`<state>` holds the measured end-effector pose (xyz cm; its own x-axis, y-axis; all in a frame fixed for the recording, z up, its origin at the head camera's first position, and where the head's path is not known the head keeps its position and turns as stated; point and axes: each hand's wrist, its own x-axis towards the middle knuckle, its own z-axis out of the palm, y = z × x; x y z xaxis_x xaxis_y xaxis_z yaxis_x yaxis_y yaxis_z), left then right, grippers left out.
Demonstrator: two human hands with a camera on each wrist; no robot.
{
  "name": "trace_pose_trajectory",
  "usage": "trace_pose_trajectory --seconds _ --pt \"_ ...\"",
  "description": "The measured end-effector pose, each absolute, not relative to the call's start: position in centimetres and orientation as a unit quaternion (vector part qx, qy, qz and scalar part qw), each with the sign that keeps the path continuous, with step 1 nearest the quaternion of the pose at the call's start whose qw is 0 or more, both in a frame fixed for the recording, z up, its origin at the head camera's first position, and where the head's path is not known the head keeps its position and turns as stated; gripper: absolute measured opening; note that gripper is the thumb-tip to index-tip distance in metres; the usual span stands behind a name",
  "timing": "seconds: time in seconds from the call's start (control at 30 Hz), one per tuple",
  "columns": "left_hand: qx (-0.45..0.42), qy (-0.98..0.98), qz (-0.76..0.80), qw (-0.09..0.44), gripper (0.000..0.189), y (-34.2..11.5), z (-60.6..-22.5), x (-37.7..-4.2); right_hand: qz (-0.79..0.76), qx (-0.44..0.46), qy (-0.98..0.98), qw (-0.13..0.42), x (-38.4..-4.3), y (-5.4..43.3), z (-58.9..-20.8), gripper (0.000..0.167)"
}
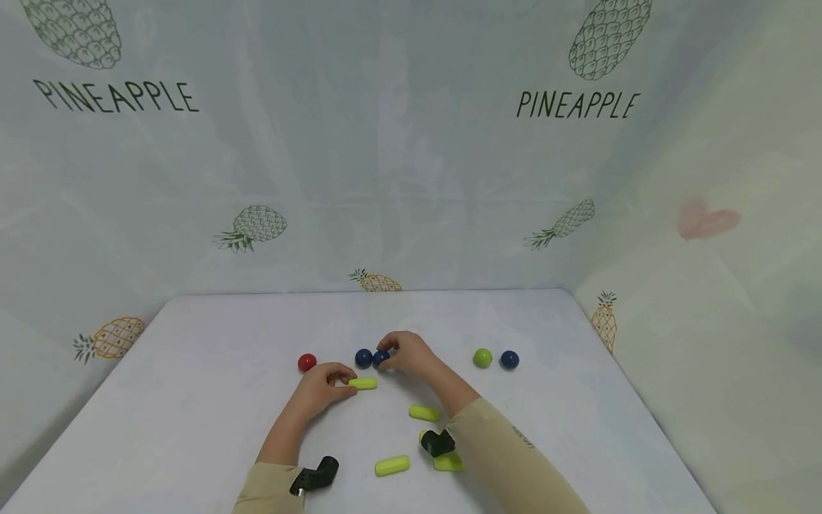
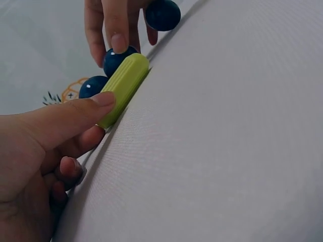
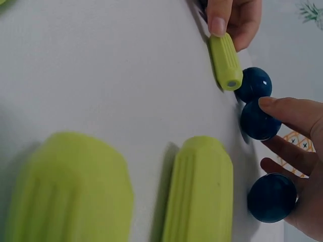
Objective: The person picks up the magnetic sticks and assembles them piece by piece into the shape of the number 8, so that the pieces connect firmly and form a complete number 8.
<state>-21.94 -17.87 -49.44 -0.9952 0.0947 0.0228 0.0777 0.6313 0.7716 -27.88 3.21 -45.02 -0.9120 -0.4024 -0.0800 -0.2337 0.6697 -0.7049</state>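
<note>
My left hand (image 1: 319, 390) pinches a yellow-green ribbed rod (image 2: 126, 88) near one end. In the right wrist view, a small grey disc shows in the rod's free end. Just beyond the rod, two dark blue balls sit side by side. My right hand (image 1: 411, 355) pinches the right one of these balls (image 3: 260, 119) between thumb and fingers. The other ball (image 1: 363, 358) touches it and lies close to the rod's end. A third blue ball (image 3: 272, 197) shows against the palm side of my right hand; in the head view that hand hides it.
A red ball (image 1: 307, 363) lies beyond my left hand. To the right are a green ball (image 1: 483, 358) and another blue ball (image 1: 510, 360). Several yellow-green rods (image 1: 392, 465) lie nearer on the white table (image 1: 160, 428), some partly behind the right wrist's black camera (image 1: 438, 442).
</note>
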Motion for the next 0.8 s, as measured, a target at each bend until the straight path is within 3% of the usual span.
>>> trace_pose_trajectory --seconds 0.8 --pt "0.048 0.901 0.432 0.002 0.018 -17.9 -49.5 -21.7 -0.367 -0.17 0.91 0.087 -27.3 3.5 -44.4 0.027"
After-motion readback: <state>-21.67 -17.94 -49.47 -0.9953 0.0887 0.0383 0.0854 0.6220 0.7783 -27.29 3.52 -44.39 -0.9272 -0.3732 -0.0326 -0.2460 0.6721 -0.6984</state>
